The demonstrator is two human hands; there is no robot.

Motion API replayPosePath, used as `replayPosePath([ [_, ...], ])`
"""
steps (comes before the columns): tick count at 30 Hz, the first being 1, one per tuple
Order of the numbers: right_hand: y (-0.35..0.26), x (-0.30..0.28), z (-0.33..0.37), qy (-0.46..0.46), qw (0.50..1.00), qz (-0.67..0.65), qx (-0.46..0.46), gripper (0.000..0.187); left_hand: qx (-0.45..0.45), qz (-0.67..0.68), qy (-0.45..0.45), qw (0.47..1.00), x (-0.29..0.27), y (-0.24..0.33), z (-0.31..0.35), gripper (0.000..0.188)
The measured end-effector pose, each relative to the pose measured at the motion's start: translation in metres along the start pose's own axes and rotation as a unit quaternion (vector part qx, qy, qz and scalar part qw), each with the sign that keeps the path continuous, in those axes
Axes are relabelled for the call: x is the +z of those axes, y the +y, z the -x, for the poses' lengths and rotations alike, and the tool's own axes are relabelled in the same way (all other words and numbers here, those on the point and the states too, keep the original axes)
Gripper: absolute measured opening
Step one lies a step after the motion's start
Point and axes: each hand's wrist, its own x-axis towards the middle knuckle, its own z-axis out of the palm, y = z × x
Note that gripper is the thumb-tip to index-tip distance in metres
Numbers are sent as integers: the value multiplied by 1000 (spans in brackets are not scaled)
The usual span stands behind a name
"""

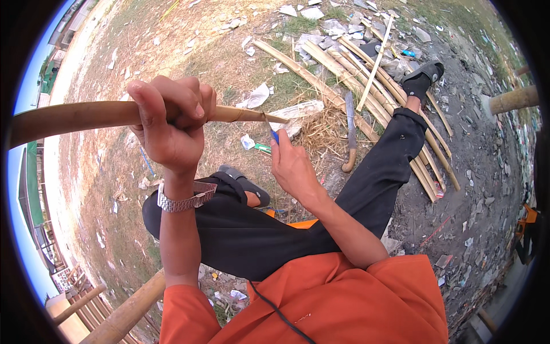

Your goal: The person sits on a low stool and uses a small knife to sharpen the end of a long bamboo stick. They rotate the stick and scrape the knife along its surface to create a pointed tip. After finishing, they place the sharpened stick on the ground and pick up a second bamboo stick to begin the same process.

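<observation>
My left hand [177, 123] is wrapped round a long bamboo strip [69, 121], raised level in front of me with its thin tapered end pointing right. My right hand [295, 169] is closed on a small knife [275, 135] with a blue handle. Its narrow blade meets the strip close to the tapered end. Most of the handle is hidden by my fingers. Beneath the strip's tip, a pale block [303, 110] lies on the ground among straw-like shavings [325, 135]. A machete [350, 129] with a wooden handle rests right of the shavings.
Several split bamboo strips [332, 64] lie in a pile to the right, partly under my outstretched leg [375, 166]. Broken tile pieces [335, 27] litter the ground at the far side. A thick bamboo pole [129, 309] stands at lower left, another pole [514, 100] at far right.
</observation>
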Motion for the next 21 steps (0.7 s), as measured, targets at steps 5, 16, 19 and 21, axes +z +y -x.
replayPosePath([
  [5, -20, -11, 7, 2, 999, -30, -13, 17, 20, -10, 16, 1000, -2, -1, 8, 56],
  [16, -16, -9, 8, -21, 1000, -6, -13, 19, 48, -9, -54, 997, -4, -2, 22, 59],
  [19, 24, 10, 3, -40, 996, 56, 49, 22, 43, 12, -70, 997, -5, 1, 21, 59],
  [21, 28, 4, 4, -62, 996, 40, 52, 22, 39, 24, -75, 996, -7, 4, 24, 62],
])
